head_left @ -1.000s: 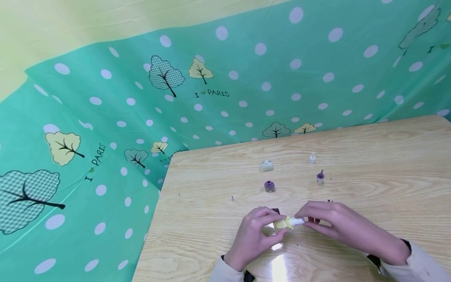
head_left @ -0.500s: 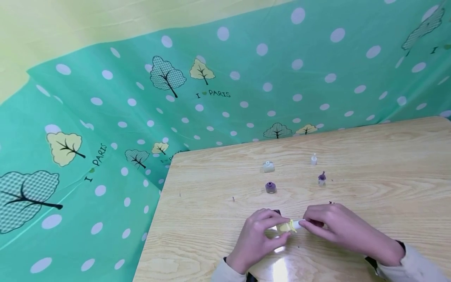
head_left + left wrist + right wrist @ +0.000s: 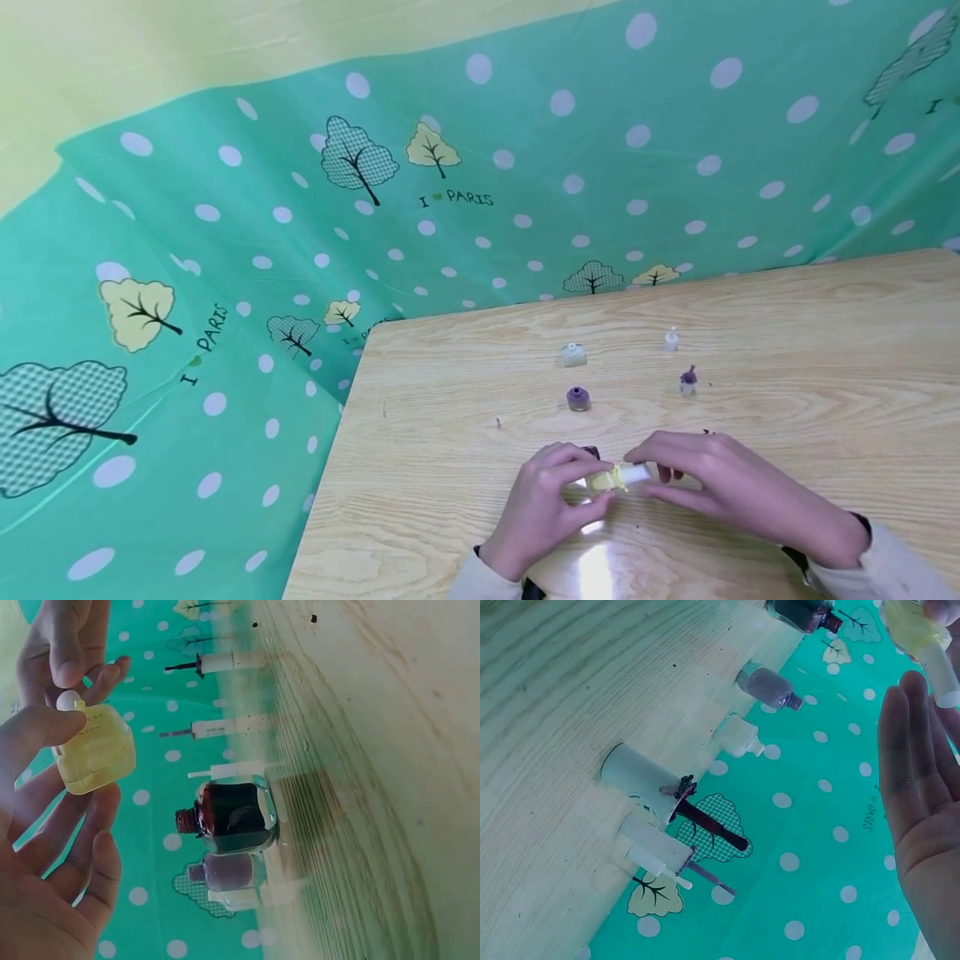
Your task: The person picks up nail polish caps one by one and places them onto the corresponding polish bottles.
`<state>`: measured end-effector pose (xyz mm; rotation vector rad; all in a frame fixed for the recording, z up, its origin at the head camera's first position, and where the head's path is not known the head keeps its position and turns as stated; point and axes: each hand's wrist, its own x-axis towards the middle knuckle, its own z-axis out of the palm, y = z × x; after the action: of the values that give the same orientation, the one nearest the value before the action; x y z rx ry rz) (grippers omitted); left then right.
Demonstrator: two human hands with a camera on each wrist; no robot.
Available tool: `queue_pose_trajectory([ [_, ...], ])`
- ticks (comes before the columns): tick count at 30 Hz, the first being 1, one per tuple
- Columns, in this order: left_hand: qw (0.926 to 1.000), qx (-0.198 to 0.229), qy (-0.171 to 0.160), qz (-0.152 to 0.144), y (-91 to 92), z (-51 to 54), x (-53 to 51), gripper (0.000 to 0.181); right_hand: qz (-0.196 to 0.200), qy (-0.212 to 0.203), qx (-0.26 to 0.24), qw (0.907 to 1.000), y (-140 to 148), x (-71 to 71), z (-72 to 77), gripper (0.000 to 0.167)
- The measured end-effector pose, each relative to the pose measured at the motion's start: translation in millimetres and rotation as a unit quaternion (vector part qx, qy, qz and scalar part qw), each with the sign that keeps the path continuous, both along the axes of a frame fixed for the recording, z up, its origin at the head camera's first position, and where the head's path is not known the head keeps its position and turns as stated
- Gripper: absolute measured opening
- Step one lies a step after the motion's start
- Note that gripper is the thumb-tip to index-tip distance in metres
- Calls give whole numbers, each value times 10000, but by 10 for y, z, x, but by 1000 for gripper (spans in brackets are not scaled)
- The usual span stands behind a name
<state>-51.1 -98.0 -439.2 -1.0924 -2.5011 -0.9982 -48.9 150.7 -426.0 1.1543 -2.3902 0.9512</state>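
The right hand [image 3: 708, 471] is hovering, fingers parted, gripping nothing. The left hand [image 3: 542, 504] is pinching the yellow bottle [image 3: 101, 759] on the near side of the dark bottle [image 3: 238, 817] (mostly hidden in the head view).

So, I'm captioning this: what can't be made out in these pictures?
Head: dark bottle, mostly hidden behind left hand.
Head: dark-brushed cap, mostly hidden behind right hand.
Left wrist: small print on yellow bottle, too blurred.
Right wrist: left hand, mostly cut off at upper right corner.
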Motion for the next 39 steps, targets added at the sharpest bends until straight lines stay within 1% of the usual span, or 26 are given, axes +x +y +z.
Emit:
queue_pose_trajectory([
  [4, 10000, -13, 21, -17, -1, -3, -8, 24, 262, 156, -84, 9995, 3, -16, -12, 32],
  [9, 9998, -48, 188, -10, 0, -11, -4, 25, 283, 152, -19, 9995, 2, -11, -17, 32],
  [12, 9998, -37, 198, 6, -1, -22, 5, 25, 272, 180, -14, 9995, -6, 1, -16, 31],
  [16, 9998, -33, 196, -5, -6, -25, 11, 26, 147, 119, 5, 9998, -22, 8, -12, 28],
  [20, 9992, -116, 373, -29, -14, -11, 16, 26, -118, 24, 106, 9999, -45, 11, -13, 18],
  [21, 9988, -148, 474, -46, -16, -7, 16, 26, -177, 10, 132, 9998, -51, 11, -13, 17],
  [23, 9975, -193, 679, -79, -17, 6, 17, 25, -258, -31, 156, 9995, -60, 12, -15, 18],
  [25, 9963, -206, 821, -126, -14, 19, 17, 25, -295, -62, 172, 9994, -68, 14, -14, 23],
  [27, 9958, -196, 881, -160, -10, 30, 17, 25, -337, -118, 190, 9992, -74, 17, -11, 26],
  [29, 9958, -211, 882, -153, -8, 35, 18, 25, -400, -200, 242, 9987, -75, 24, -8, 24],
  [32, 9963, -229, 819, -105, -13, 33, 21, 25, -468, -327, 323, 9978, -68, 40, -1, 12],
  [33, 9970, -220, 738, -79, -15, 29, 22, 25, -472, -315, 333, 9978, -63, 43, 0, 9],
  [36, 9984, -164, 545, -17, -26, 17, 23, 25, -327, -120, 260, 9991, -52, 42, 0, 23],
  [38, 9982, -164, 572, -7, -35, 14, 20, 25, -151, 149, 171, 9996, -52, 27, -8, 29],
  [39, 9983, -148, 570, -14, -38, 14, 19, 25, -48, 301, 131, 9994, -54, 18, -16, 29],
])
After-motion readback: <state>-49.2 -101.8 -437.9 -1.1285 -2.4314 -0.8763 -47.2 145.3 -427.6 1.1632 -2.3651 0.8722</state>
